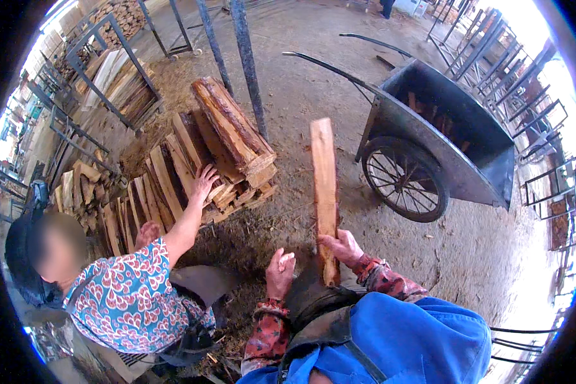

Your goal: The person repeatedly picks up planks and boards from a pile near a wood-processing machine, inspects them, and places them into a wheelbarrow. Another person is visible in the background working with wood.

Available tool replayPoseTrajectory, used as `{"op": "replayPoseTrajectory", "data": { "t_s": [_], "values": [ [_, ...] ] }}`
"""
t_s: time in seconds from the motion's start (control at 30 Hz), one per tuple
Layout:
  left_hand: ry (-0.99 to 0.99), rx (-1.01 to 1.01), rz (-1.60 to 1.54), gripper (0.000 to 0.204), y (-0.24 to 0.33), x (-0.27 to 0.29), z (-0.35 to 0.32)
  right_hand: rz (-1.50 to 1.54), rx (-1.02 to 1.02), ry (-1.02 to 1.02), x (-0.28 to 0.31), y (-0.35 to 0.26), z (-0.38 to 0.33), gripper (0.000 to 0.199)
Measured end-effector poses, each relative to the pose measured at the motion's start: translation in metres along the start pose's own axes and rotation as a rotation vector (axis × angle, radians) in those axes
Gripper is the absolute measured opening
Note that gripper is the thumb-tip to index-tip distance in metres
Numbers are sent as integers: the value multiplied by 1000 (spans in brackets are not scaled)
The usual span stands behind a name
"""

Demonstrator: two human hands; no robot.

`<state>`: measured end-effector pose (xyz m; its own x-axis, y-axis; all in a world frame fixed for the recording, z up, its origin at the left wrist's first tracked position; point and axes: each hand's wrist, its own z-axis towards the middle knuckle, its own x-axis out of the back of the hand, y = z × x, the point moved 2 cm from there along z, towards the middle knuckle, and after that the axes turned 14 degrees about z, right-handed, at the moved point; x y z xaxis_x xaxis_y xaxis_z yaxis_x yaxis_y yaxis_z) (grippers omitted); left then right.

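Observation:
My right hand (pixel 344 248) grips a long, narrow wooden plank (pixel 324 179) near its lower end. The plank stands out in front of me with its far end pointing away, and a strip of bark darkens its lower edge. Left of the plank, and apart from it, my left hand (pixel 280 274) is raised with its fingers curled in; I see nothing in it. On my left a co-worker's hand (pixel 203 184) rests on a stack of split wood (pixel 163 176). The co-worker's other hand (pixel 148 234) is at the near side of that stack.
A metal handcart (pixel 429 118) with a spoked wheel (pixel 404 182) stands ahead to the right, some wood inside. Upright metal posts (pixel 246 64) rise behind the stack. Metal frames (pixel 118 70) and more piled wood (pixel 112 80) lie far left. A co-worker (pixel 125 294) sits close on my left.

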<state>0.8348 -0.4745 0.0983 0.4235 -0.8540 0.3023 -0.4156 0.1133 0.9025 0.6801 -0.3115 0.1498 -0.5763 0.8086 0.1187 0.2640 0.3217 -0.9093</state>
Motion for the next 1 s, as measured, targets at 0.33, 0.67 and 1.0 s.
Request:
{"op": "replayPoseTrajectory", "data": {
  "t_s": [0.33,0.67,1.0],
  "values": [
    [49,100,278,40,-105,-89,-26,45,202,237,168,27,59,24],
    [380,228,-14,40,-121,-168,-16,213,164,672,467,-154,322,28],
    [494,606,-168,40,-131,-180,-77,512,-1343,-875,193,279,283,20]
  ]
}}
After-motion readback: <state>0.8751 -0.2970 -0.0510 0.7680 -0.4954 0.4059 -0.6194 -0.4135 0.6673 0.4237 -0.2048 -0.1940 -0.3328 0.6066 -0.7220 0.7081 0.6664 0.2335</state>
